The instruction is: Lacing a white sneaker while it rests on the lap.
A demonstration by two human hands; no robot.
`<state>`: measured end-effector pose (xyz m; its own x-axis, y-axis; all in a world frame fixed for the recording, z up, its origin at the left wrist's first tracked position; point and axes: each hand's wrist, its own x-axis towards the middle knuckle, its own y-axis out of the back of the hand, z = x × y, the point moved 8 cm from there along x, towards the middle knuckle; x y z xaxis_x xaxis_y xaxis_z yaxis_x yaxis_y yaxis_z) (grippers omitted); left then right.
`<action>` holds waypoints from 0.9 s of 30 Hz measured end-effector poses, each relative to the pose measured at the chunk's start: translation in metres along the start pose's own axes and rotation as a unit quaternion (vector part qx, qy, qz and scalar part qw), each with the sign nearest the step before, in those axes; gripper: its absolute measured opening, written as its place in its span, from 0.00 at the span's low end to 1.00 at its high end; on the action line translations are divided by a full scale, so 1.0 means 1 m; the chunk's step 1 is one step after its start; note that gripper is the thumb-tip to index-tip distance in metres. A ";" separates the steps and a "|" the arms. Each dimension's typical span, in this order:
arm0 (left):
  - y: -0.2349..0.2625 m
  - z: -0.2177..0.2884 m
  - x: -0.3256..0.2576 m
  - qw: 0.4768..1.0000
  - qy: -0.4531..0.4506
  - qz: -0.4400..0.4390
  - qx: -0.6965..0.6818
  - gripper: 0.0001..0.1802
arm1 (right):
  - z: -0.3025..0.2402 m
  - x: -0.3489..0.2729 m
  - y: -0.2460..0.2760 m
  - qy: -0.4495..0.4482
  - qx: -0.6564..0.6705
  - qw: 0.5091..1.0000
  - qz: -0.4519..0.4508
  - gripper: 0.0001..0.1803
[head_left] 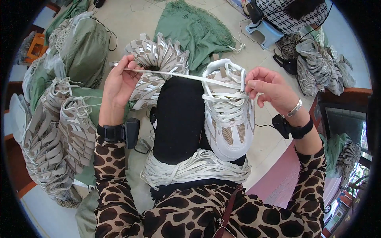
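A white and beige sneaker [232, 137] rests on my right thigh, toe toward me, with white lacing crossing its tongue. My left hand [121, 79] pinches a flat white shoelace [174, 74], pulled taut from the shoe's upper eyelets out to the left. Beside the upper right eyelets, my right hand [272, 89] has thumb and forefinger pressed together on the lace; its other fingers curl loosely, and the exact grip is partly hidden. Across my lap lies a thick bundle of loose white laces [198, 170], just below the shoe's toe.
A ring of similar shoes [158, 59] stands on the floor ahead, by a green sack [194, 31]. Long stacks of shoes [43, 146] and a full sack [85, 51] are at left. More shoes [321, 65] and a blue stool [265, 35] are far right.
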<state>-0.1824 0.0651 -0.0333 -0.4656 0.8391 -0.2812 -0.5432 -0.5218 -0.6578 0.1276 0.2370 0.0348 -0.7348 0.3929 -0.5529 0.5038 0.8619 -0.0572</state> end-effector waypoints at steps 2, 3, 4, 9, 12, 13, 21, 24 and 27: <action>-0.014 0.001 -0.012 0.996 -0.010 0.086 0.012 0.15 | -0.012 -0.002 0.011 0.112 -0.157 0.979 0.058 0.05; -0.008 0.006 -0.022 0.983 -0.023 0.178 0.031 0.16 | -0.033 -0.007 0.006 0.225 -0.303 0.920 0.104 0.05; 0.004 0.010 -0.025 0.983 -0.026 0.181 0.029 0.16 | -0.036 -0.007 -0.001 0.226 -0.305 0.920 0.100 0.05; 0.005 0.025 -0.033 0.992 0.023 -0.123 -0.012 0.18 | -0.062 -0.019 -0.061 0.408 -0.427 0.798 0.119 0.07; 0.011 0.029 -0.034 0.986 0.013 -0.137 -0.095 0.15 | -0.059 -0.009 -0.080 0.410 -0.445 0.790 0.095 0.07; -0.001 0.029 -0.037 0.986 0.012 -0.136 -0.097 0.15 | -0.056 -0.006 -0.083 0.408 -0.460 0.783 0.095 0.07; -0.018 0.049 -0.052 0.980 -0.138 -0.088 -0.111 0.20 | -0.053 0.035 -0.058 0.273 -0.323 0.906 0.011 0.12; -0.025 0.051 -0.051 0.969 -0.162 -0.141 -0.125 0.20 | -0.047 0.048 -0.056 0.125 -0.215 0.966 -0.076 0.13; -0.024 0.049 -0.051 0.963 -0.164 -0.144 -0.158 0.19 | -0.045 0.051 -0.060 0.072 -0.171 0.974 -0.128 0.11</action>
<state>-0.1803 0.0274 0.0312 -0.5513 0.8214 0.1460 -0.4663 -0.1582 -0.8704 0.0395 0.2197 0.0480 -0.8854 0.1703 -0.4326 0.1325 0.9843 0.1163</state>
